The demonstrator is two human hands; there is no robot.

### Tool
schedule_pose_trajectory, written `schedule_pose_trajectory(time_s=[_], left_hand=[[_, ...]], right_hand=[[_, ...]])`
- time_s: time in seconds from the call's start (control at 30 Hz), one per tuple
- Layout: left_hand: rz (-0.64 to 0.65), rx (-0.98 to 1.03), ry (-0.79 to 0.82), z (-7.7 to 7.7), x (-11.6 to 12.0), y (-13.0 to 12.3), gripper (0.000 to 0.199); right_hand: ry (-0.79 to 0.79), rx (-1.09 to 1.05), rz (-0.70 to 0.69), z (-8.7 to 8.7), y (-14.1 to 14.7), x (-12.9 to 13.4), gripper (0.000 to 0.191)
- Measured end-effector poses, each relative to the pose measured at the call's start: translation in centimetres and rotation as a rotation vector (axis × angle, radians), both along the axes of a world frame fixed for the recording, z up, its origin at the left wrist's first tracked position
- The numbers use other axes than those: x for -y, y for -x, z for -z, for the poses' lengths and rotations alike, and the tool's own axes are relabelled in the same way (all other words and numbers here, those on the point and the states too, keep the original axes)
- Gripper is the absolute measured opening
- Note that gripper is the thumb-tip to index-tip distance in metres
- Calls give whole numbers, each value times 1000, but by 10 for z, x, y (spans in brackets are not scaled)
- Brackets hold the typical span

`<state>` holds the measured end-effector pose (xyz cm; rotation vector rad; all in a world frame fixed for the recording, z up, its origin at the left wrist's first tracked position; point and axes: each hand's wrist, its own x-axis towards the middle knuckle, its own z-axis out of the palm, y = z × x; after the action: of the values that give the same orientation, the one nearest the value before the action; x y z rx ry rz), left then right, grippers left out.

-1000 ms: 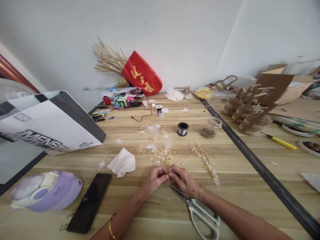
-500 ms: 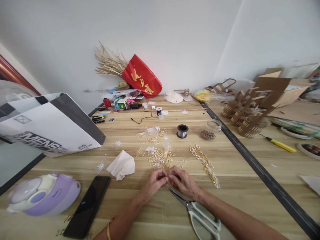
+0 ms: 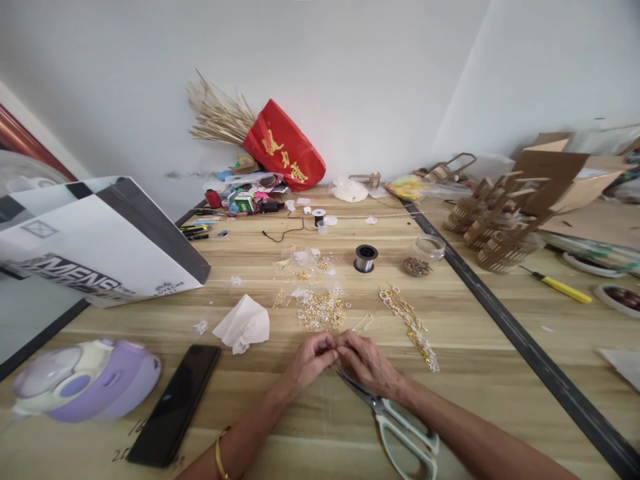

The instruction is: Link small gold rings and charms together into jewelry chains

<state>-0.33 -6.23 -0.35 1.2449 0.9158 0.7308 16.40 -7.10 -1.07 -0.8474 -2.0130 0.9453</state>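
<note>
My left hand [image 3: 313,360] and my right hand [image 3: 369,363] meet at the fingertips, both pinched closed. Whatever lies between the fingers is too small to make out. Just beyond them is a pile of gold and silver rings [image 3: 321,311], with a thin chain [image 3: 363,323] beside it. Scissors [image 3: 400,427] with pale green handles lie partly under my right hand and forearm, blades towards the fingertips. Gold and silver chains [image 3: 410,323] lie to the right. A crumpled tissue [image 3: 243,325] rests left of my left hand.
A black phone [image 3: 175,405] and a purple-and-cream container [image 3: 93,381] lie at the left. Further back stand a wire spool [image 3: 365,258] and a glass jar [image 3: 430,247]. A yellow-handled tool [image 3: 563,287] and small woven baskets [image 3: 505,243] are at the right.
The whole view has shifted slightly, so the table items appear a little higher. My hands keep nearly the same pinched pose, fingertips together.
</note>
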Motion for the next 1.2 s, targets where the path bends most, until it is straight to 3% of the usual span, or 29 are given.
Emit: schedule_pose_trajectory(time_s=[0.5, 0.63, 0.87, 1.2], left_hand=[[79, -5, -1, -3, -2, 7, 32], [56, 6, 9, -6, -1, 7, 34], [10, 19, -18, -9, 1, 5, 34], [-57, 75, 5, -6, 4, 6, 27]], right_hand=[[248, -104, 36, 4, -1, -1, 24], [264, -123, 29, 4, 1, 0, 27], [137, -82, 86, -5, 3, 4, 25], [310, -168, 149, -11, 0, -5, 27]])
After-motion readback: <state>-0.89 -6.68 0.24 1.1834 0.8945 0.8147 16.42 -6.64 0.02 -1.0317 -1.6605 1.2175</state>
